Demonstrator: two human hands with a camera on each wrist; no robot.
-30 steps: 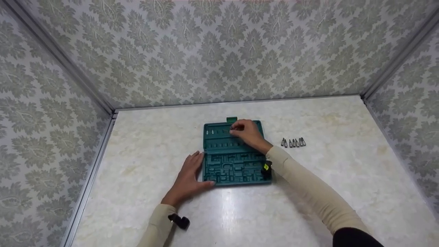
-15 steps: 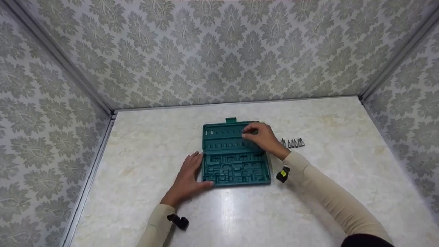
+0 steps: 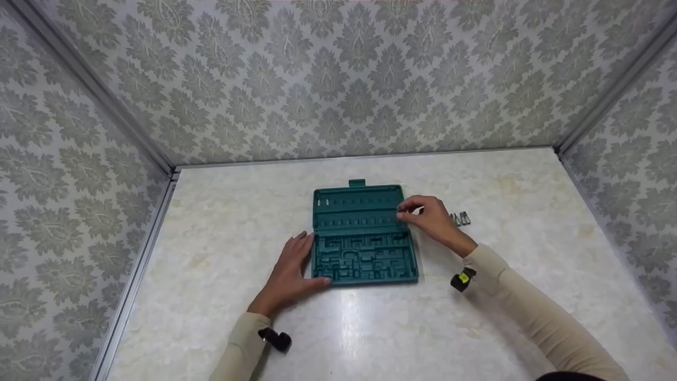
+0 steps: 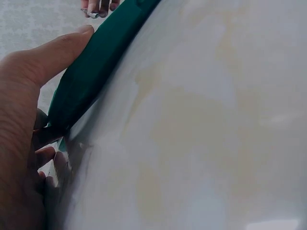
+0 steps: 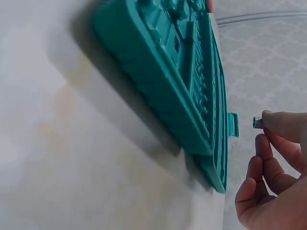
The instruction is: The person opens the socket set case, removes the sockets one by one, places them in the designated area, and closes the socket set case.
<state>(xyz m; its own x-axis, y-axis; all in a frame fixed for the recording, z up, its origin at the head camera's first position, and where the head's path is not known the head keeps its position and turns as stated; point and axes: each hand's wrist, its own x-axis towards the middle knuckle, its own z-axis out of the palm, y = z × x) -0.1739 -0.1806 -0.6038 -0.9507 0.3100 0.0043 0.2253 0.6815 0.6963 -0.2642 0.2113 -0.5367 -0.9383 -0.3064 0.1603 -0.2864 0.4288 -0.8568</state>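
Note:
A green plastic tool case (image 3: 364,233) lies unfolded on the table. Two small silver screwdriver bits (image 3: 322,202) stand in slots at the left of its lid. My left hand (image 3: 288,272) rests at the case's front left corner, straight thumb on the front rim, fingers along the side. At the lid's right edge my right hand (image 3: 431,217) pinches a small metal screwdriver bit (image 5: 259,122) between thumb and forefinger, apart from the case in the right wrist view. Loose bits (image 3: 464,218) lie on the table behind that hand, partly covered by it.
A green latch tab (image 3: 357,183) sticks out from the lid's far edge. The pale marbled table (image 3: 227,211) meets a patterned wall (image 3: 359,79) at the back, with more patterned panels at left and right.
My right hand has moved rightward from the lid's middle to its right edge, now covering some of the loose bits. My left hand and the case have stayed put.

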